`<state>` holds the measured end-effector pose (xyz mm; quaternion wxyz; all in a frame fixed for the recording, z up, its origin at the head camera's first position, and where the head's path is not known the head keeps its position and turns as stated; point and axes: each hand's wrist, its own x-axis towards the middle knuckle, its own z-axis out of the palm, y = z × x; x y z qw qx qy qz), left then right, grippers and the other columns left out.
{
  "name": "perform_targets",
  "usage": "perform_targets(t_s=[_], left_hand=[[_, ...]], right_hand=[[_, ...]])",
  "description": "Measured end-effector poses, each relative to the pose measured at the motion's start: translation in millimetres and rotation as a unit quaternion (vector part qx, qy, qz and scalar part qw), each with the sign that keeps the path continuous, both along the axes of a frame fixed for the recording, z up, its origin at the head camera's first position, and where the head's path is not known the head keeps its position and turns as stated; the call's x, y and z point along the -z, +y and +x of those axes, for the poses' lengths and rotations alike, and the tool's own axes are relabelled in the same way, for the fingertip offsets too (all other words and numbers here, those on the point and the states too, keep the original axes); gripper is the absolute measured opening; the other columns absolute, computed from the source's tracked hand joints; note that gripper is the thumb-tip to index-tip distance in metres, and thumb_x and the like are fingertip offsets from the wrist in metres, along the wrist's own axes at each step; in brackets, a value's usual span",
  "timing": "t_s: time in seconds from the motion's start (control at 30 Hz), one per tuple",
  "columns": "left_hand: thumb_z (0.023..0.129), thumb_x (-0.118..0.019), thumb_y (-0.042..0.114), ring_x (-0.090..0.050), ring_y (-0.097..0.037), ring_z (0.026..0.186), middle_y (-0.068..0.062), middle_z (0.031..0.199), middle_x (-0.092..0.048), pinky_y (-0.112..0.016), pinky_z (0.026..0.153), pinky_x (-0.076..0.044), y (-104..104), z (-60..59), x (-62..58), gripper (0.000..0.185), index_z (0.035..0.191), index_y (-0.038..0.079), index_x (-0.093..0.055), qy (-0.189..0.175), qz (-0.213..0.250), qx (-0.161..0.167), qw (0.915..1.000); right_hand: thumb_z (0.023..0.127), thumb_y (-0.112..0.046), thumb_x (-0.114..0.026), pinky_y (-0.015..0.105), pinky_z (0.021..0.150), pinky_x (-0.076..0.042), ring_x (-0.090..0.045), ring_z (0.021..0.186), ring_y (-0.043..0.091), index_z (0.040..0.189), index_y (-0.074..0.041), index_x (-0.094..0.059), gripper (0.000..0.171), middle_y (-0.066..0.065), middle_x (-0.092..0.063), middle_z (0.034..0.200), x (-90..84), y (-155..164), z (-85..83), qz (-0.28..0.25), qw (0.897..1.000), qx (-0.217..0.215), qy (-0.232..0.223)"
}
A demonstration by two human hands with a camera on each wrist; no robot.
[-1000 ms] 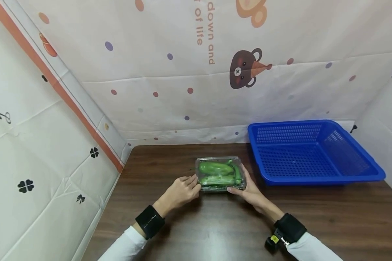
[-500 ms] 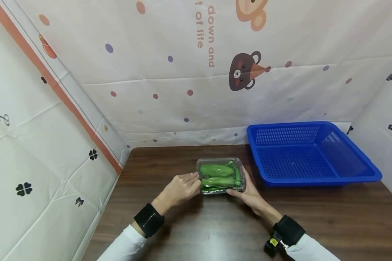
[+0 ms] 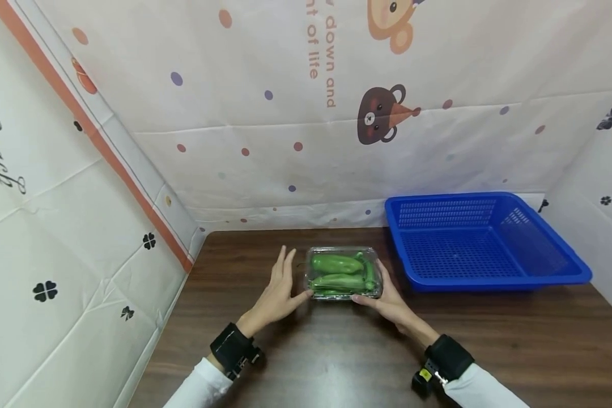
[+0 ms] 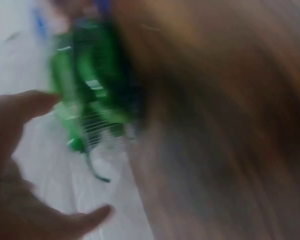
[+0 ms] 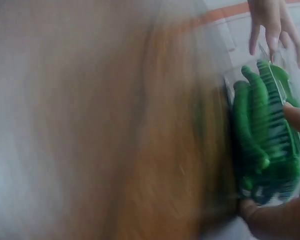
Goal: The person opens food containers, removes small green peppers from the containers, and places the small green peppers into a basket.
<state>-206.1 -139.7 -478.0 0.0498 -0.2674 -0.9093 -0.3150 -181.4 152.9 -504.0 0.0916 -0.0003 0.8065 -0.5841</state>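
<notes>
A clear plastic box of green peppers [image 3: 343, 273] lies on the dark wooden table [image 3: 336, 357], left of a blue basket. My right hand [image 3: 387, 299] grips its right side, with fingers along the edge and the thumb at the near rim. My left hand [image 3: 280, 286] lies beside the box's left side with straight, spread fingers, and only the thumb tip touches the near left corner. The wrist views are blurred. In the left wrist view the box [image 4: 85, 95] sits beyond my open left hand [image 4: 20, 165]. In the right wrist view the box [image 5: 265, 135] sits between my right finger and thumb.
An empty blue mesh basket [image 3: 489, 281] stands at the back right of the table, close to the box. Patterned cloth walls [image 3: 306, 158] close the table in at the back and on both sides. Bare tabletop lies between me and the box.
My left hand has opened: its fingers, which were against the box's left end, now point straight away from me beside it. The right hand and the box have stayed in place.
</notes>
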Motion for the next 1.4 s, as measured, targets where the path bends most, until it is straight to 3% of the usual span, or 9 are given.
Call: perform_targets(t_s=[0.1,0.2,0.37,0.53,0.7,0.83,1.03,1.3,1.4], left_hand=[[0.096,-0.07,0.033,-0.002,-0.054,0.155,-0.027,0.169,0.009,-0.076,0.117,-0.029,-1,4.8,3.0,0.101,0.164,0.004,0.0,-0.135,0.083,-0.035,0.9867],[0.098,-0.066,0.038,-0.007,-0.051,0.156,-0.029,0.169,0.003,-0.072,0.123,-0.022,-1,7.5,7.0,0.101,0.164,0.002,0.002,-0.249,0.128,-0.04,0.959],[0.101,-0.061,0.043,-0.015,-0.047,0.156,-0.028,0.169,-0.01,-0.067,0.124,-0.025,3,10.0,12.5,0.096,0.165,0.006,0.0,-0.377,0.182,-0.042,0.907],[0.104,-0.059,0.034,-0.017,-0.047,0.156,-0.026,0.169,-0.012,-0.065,0.123,-0.031,10,7.1,14.4,0.085,0.166,0.012,-0.005,-0.399,0.242,-0.036,0.8838],[0.105,-0.057,0.024,-0.014,-0.047,0.156,-0.027,0.169,-0.011,-0.065,0.125,-0.028,11,4.8,18.1,0.079,0.166,0.015,-0.007,-0.404,0.262,-0.025,0.876],[0.104,-0.057,0.018,-0.015,-0.045,0.156,-0.026,0.17,-0.006,-0.06,0.128,-0.025,12,2.8,19.2,0.081,0.166,0.014,-0.005,-0.424,0.292,-0.015,0.8573],[0.102,-0.057,0.015,-0.022,-0.043,0.155,-0.026,0.17,-0.004,-0.057,0.127,-0.03,12,-0.8,20.0,0.084,0.166,0.011,-0.003,-0.437,0.306,-0.005,0.8457],[0.098,-0.059,0.002,-0.026,-0.047,0.152,-0.032,0.167,-0.011,-0.047,0.116,-0.049,22,4.2,24.0,0.081,0.163,0.001,-0.011,-0.414,0.376,-0.023,0.8284],[0.097,-0.06,0.0,-0.019,-0.049,0.154,-0.032,0.167,-0.012,-0.044,0.113,-0.052,23,8.5,24.0,0.081,0.163,-0.002,-0.012,-0.406,0.389,-0.031,0.8264]], right_hand=[[0.079,-0.036,-0.088,0.069,0.123,-0.025,-0.019,0.153,0.05,0.164,-0.013,0.011,0.132,0.032,-0.014,0.167,-2.2,3,-3.0,0.069,0.997,-0.01,0.041],[0.077,-0.037,-0.09,0.07,0.121,-0.028,-0.02,0.153,0.052,0.164,-0.009,0.01,0.135,0.032,-0.013,0.167,-5.1,6,-4.0,0.12,0.986,-0.028,0.115],[0.079,-0.032,-0.089,0.065,0.109,-0.047,-0.041,0.142,0.045,0.155,-0.002,-0.035,0.098,0.027,-0.037,0.157,-8.9,10,2.7,0.201,0.937,-0.031,0.285],[0.077,-0.018,-0.09,0.04,0.08,-0.06,-0.064,0.102,0.021,0.111,-0.005,-0.066,0.044,0.008,-0.063,0.115,-10.5,16,7.3,0.255,0.871,-0.004,0.421],[0.08,-0.008,-0.086,0.035,0.076,-0.061,-0.067,0.096,0.018,0.105,-0.006,-0.067,0.031,0.006,-0.066,0.109,-9.8,21,8.4,0.264,0.849,-0.033,0.456],[0.081,-0.006,-0.084,0.035,0.071,-0.063,-0.071,0.091,0.021,0.098,-0.007,-0.068,0.023,0.012,-0.07,0.109,-10.0,24,9.1,0.286,0.828,-0.059,0.479],[0.078,-0.003,-0.084,0.04,0.076,-0.066,-0.074,0.095,0.03,0.097,-0.002,-0.073,0.021,0.022,-0.073,0.109,-14.7,30,7.3,0.334,0.777,-0.105,0.523],[0.078,0.0,-0.077,0.027,0.059,-0.06,-0.065,0.074,0.019,0.086,-0.004,-0.06,0.018,0.011,-0.064,0.088,-30.6,33,0.3,0.462,0.654,-0.175,0.573],[0.078,-0.001,-0.079,0.025,0.055,-0.055,-0.059,0.069,0.015,0.084,-0.005,-0.058,0.022,0.006,-0.058,0.081,-38.4,32,-4.7,0.494,0.625,-0.196,0.572]])
